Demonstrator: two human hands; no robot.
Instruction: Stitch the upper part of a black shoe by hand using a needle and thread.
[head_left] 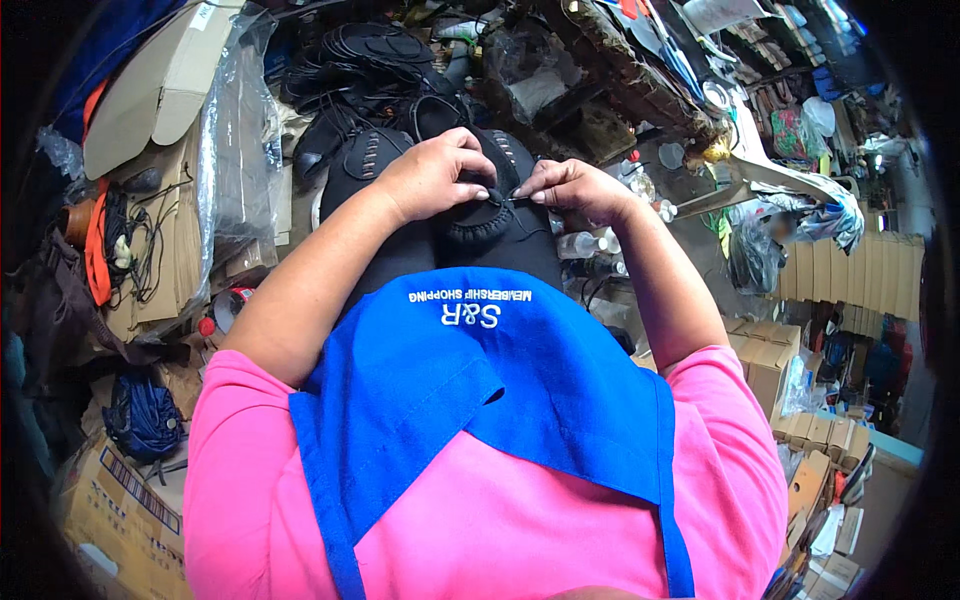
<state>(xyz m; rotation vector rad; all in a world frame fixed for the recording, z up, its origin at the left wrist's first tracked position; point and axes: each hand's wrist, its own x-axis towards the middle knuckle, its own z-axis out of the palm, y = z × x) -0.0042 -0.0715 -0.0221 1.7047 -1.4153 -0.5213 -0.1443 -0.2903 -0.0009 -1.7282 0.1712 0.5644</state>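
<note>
A black shoe upper (478, 228) with a gathered, puckered edge rests on my lap between my thighs. My left hand (440, 178) is closed, its thumb and fingers pinching the edge of the upper from the left. Just across from it, my right hand (580, 190) is closed in a pinch on a thin dark cord (513, 203) at the upper's right side. The cord's tip and any needle are too small to make out. Another black piece with a row of light lacing (370, 155) lies beside my left hand, and a similar laced piece (505, 145) lies beyond the hands.
Black shoe pieces and cords (370, 60) are heaped beyond my knees. Cardboard sheets (165, 90) and clear plastic (230, 150) stand at the left. Clear bottles (585, 245) sit by my right forearm. Stacked boxes (765, 365) are at the right, a carton (120, 510) lower left.
</note>
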